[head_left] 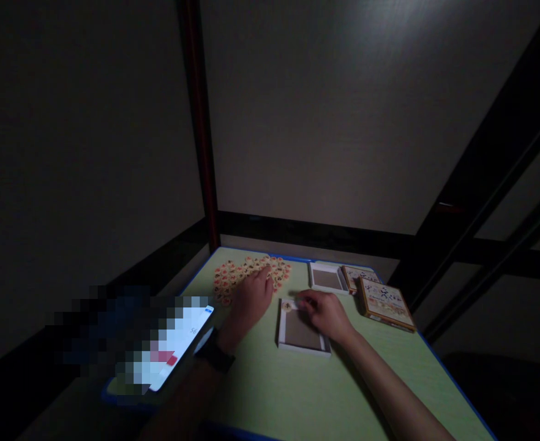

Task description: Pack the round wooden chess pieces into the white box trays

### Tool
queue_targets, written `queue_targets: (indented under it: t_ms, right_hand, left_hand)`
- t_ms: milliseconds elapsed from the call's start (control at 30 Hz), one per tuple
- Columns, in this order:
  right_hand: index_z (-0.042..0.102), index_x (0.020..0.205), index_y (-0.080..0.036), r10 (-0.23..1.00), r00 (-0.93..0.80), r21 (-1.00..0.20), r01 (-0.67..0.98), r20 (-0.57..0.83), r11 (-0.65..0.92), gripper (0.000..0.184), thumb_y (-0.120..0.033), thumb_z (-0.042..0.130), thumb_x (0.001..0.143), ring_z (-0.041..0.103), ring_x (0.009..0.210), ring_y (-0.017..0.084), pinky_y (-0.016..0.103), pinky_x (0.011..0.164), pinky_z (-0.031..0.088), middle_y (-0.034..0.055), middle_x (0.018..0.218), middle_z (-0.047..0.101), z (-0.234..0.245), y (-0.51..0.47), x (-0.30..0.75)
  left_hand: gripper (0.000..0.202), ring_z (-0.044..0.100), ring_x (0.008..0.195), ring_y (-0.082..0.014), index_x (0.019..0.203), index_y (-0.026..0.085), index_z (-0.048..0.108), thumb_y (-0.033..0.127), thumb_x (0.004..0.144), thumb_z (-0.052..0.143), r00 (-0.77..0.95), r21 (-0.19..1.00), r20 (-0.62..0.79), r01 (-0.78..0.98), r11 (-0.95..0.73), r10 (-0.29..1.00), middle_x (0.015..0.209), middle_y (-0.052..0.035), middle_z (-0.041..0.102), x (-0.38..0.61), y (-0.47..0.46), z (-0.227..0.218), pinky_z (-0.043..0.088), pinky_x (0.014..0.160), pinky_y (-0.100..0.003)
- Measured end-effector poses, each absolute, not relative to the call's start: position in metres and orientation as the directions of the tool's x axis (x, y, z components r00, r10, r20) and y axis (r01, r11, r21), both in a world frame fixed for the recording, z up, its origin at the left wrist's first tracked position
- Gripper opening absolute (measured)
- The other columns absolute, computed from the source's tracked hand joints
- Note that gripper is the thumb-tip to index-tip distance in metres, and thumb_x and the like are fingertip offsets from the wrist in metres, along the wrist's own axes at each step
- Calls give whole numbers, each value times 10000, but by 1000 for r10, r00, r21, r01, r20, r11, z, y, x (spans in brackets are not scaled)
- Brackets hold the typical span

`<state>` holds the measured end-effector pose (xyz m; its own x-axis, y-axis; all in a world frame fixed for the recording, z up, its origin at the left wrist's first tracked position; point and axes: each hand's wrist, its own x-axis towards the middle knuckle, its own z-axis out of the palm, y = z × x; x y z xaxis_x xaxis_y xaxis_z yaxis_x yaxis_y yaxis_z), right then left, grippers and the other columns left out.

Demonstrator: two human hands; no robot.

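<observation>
Toward the viewer from the near open box tray, green tabletop offers passage between the arms. The right hand blocks its right side; xiangqi pieces crowd beyond its left, cardboard boxes beyond its right.

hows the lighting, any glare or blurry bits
Head view: dark overall, with a soft glare high on the wall; head view: the lit screen is brightest, its left part pixelated; head view: the round pieces look soft, their markings hard to read.

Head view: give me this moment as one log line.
left hand: at round pieces; right hand: over nearer open box; one piece: box's far left corner; phone: lit
</observation>
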<state>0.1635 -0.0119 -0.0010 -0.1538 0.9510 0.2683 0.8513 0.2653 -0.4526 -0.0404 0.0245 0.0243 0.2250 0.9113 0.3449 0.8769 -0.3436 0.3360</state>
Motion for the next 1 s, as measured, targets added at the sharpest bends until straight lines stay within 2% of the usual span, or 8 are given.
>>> queue_targets:
  t_ms: [133, 200, 333, 467, 733, 833, 933, 1000]
  right_hand:
    - [735, 1011, -214, 911, -78, -456, 846, 405, 276, 265, -236, 490, 911, 715, 892, 210, 295, 819, 518, 58, 1003, 772, -9, -10, 168]
    - [731, 1011, -203, 891, -59, -446, 850, 450, 281, 267, -230, 483, 914, 713, 917, 210, 293, 830, 518, 71, 1025, 767, -13, -10, 169]
    - [723, 1024, -200, 892, -58, -407, 875, 448, 262, 270, -234, 473, 929, 713, 902, 203, 285, 822, 516, 73, 1023, 767, -18, -10, 168]
    - [720, 1032, -203, 905, -53, -391, 890, 423, 235, 263, -236, 476, 938, 710, 905, 197, 272, 815, 507, 69, 1028, 765, -16, -10, 168]
    - [720, 1005, -200, 874, -51, -385, 884, 484, 265, 236, -206, 498, 926, 714, 874, 194, 268, 792, 518, 69, 985, 769, -20, -9, 170]
    - [720, 978, -194, 814, -60, -406, 844, 578, 350, 226, -211, 502, 924, 715, 823, 197, 280, 760, 537, 80, 939, 767, -23, -7, 171]
    - [707, 1045, -199, 777, -89, -456, 766, 623, 453, 221, -205, 537, 904, 716, 832, 195, 293, 767, 558, 76, 954, 765, -25, -5, 169]
    - [659, 1178, -205, 778, -112, -485, 725, 618, 490, 310, -189, 566, 883, 715, 847, 191, 304, 783, 567, 71, 996, 760, -25, -4, 167]
  left_hand:
    - [398, 624, 1141, -258, 1251, 177, 631, 222, 955, 369, 200, 81, 146, 974, -213, 969, 1217, -145, 680, -63, 82, 58, 474, 957, -341]
    - [379, 623, 1144, -285, 1211, 151, 661, 170, 893, 455, 177, 46, 65, 982, -181, 982, 1210, -182, 679, -70, 106, 67, 480, 935, -350]
    - [386, 638, 1124, -292, 1135, 222, 709, 129, 787, 569, 177, 12, -83, 984, -177, 981, 1223, -140, 691, -72, 136, 63, 502, 892, -353]
    - [386, 640, 1125, -307, 1118, 234, 714, 128, 766, 597, 171, -10, -125, 985, -174, 977, 1244, -140, 682, -69, 145, 51, 509, 891, -388]
    - [302, 653, 1081, -322, 1063, 84, 699, 83, 834, 502, 216, 16, 6, 976, -216, 976, 1142, -245, 686, -62, 139, 59, 508, 895, -384]
    - [287, 637, 1100, -271, 1076, 101, 685, 145, 899, 462, 302, 63, 110, 949, -310, 947, 1141, -191, 689, -47, 116, 64, 478, 959, -342]
    - [210, 638, 1063, -235, 1002, 135, 700, 167, 858, 551, 444, 241, 311, 819, -521, 840, 1068, -119, 713, -25, 79, 58, 461, 984, -320]
    - [170, 659, 969, -209, 950, 154, 705, 161, 797, 632, 461, 393, 357, 715, -578, 813, 997, -77, 728, -13, 54, 49, 488, 916, -295]
